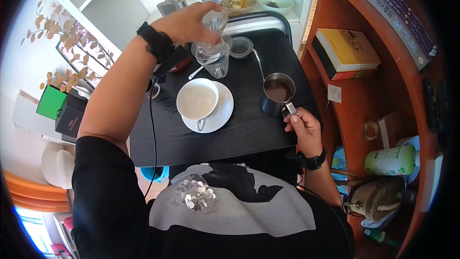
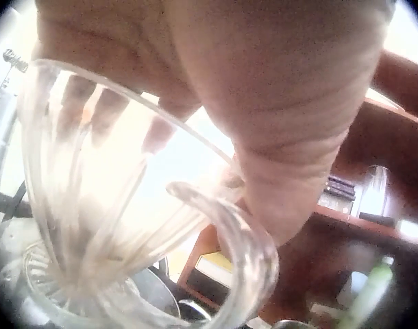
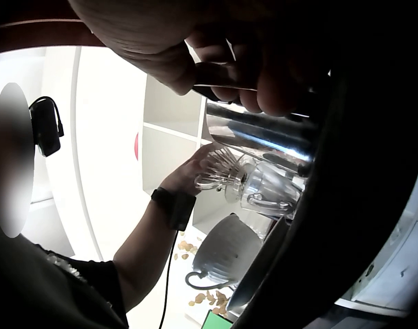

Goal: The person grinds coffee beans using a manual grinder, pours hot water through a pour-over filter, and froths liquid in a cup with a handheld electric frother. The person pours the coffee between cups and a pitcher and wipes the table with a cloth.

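Note:
My left hand [image 1: 189, 23] holds a clear ribbed glass coffee dripper [image 1: 216, 19] with its fingers round the rim. In the left wrist view, the dripper's curved glass handle [image 2: 253, 267] sits below the palm. Directly under the dripper stands a clear glass jug [image 1: 218, 63]. My right hand [image 1: 307, 130] grips the handle of a metal pitcher [image 1: 271, 107] with brown liquid inside, at the table's right side. Between the hands, a white cup [image 1: 197, 100] rests on a white saucer [image 1: 224, 116] on the black table [image 1: 244, 141].
Behind the jug lies a round dark-centred dish [image 1: 241, 47]. A long thin metal handle [image 1: 258, 63] leans at the pitcher's rim. White shelves at the back bear bowls [image 1: 277, 1]; a brown bookcase [image 1: 352, 86] borders the right. A black cable [image 1: 152, 139] hangs from the left wrist.

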`<action>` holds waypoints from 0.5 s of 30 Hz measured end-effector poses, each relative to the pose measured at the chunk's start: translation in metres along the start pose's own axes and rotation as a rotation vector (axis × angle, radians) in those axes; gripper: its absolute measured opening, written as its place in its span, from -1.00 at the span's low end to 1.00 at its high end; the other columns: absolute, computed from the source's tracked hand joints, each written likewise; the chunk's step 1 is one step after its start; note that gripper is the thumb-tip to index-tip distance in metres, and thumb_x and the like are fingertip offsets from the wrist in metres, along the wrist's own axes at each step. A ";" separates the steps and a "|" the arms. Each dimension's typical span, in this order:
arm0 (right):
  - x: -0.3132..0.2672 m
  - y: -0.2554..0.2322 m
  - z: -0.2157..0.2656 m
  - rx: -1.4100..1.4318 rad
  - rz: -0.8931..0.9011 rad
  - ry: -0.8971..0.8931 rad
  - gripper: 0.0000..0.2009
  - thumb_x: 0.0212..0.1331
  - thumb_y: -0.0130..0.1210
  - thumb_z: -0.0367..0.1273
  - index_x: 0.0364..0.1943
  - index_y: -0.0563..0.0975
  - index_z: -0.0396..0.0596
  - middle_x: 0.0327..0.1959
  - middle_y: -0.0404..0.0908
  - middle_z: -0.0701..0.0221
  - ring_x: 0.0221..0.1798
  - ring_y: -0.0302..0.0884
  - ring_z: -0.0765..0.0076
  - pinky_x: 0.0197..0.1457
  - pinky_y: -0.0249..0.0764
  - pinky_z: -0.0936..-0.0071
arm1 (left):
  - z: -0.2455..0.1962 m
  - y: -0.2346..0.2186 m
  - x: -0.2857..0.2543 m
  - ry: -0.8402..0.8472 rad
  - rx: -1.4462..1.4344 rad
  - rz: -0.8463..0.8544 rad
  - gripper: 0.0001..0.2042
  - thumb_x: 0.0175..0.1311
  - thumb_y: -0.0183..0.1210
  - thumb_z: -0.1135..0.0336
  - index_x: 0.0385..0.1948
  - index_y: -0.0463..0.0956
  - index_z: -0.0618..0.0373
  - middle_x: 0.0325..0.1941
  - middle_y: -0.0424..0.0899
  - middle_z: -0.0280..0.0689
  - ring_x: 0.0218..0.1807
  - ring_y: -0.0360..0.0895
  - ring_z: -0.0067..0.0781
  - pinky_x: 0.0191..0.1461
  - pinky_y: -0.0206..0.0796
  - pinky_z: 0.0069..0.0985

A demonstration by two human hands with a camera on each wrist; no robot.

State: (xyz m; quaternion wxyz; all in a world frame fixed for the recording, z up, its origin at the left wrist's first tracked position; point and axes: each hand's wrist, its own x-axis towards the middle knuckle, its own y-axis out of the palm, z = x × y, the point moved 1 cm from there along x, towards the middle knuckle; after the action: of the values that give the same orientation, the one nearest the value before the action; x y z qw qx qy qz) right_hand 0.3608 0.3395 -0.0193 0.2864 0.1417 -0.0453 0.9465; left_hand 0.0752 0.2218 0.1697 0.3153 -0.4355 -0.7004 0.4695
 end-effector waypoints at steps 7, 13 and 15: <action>0.000 0.000 0.001 -0.027 -0.001 -0.005 -0.81 0.17 -0.05 -0.37 -0.50 0.44 -0.20 -0.51 0.43 0.45 -0.53 0.38 0.62 -0.43 0.28 0.68 | 0.001 0.012 -0.004 0.035 0.158 -0.014 -0.35 -0.22 0.23 0.18 0.06 0.24 0.06 0.03 0.35 -0.05 0.10 0.28 -0.12 0.18 0.11 -0.38; 0.000 0.001 0.001 0.004 -0.006 0.008 -0.80 0.17 -0.05 -0.36 -0.51 0.45 -0.19 -0.52 0.43 0.45 -0.52 0.38 0.62 -0.41 0.29 0.68 | 0.003 0.012 -0.004 0.030 0.174 -0.012 -0.34 -0.21 0.23 0.16 0.07 0.24 0.04 0.04 0.33 -0.06 0.11 0.27 -0.11 0.18 0.12 -0.38; 0.000 0.001 0.002 0.000 -0.006 0.009 -0.80 0.17 -0.05 -0.36 -0.51 0.45 -0.19 -0.52 0.42 0.45 -0.52 0.38 0.62 -0.41 0.29 0.68 | 0.004 0.012 -0.004 0.026 0.171 -0.009 -0.34 -0.21 0.23 0.16 0.07 0.23 0.04 0.04 0.33 -0.06 0.11 0.27 -0.11 0.18 0.11 -0.39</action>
State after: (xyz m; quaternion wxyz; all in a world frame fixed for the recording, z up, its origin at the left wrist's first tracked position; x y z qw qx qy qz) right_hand 0.3611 0.3385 -0.0178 0.2893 0.1376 -0.0438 0.9463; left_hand 0.0770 0.2183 0.1567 0.3626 -0.4097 -0.6555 0.5206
